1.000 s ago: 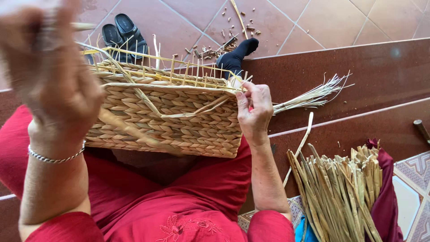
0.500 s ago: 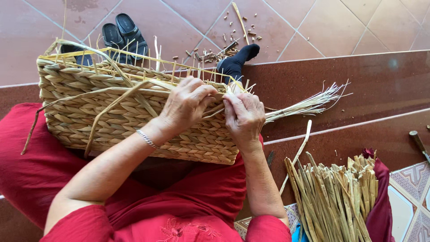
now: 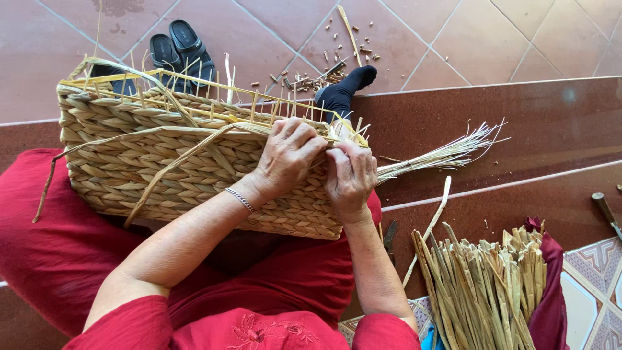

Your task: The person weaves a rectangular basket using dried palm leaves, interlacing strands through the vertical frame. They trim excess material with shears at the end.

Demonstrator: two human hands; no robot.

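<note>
Since one second ago, left hand (image 3: 289, 155) has come down from near the camera onto the rectangular woven straw basket (image 3: 168, 168), which rests on the red-clothed lap. Both hands meet at the basket's right upper corner. Left grip is closed on rim strands; right hand (image 3: 350, 176) pinches the pale loose straw bundle (image 3: 440, 155) beside it.

Woven basket (image 3: 168, 162) on the lap, sandals (image 3: 178, 48) behind it, reed bundle (image 3: 486, 285) to the right.
</note>
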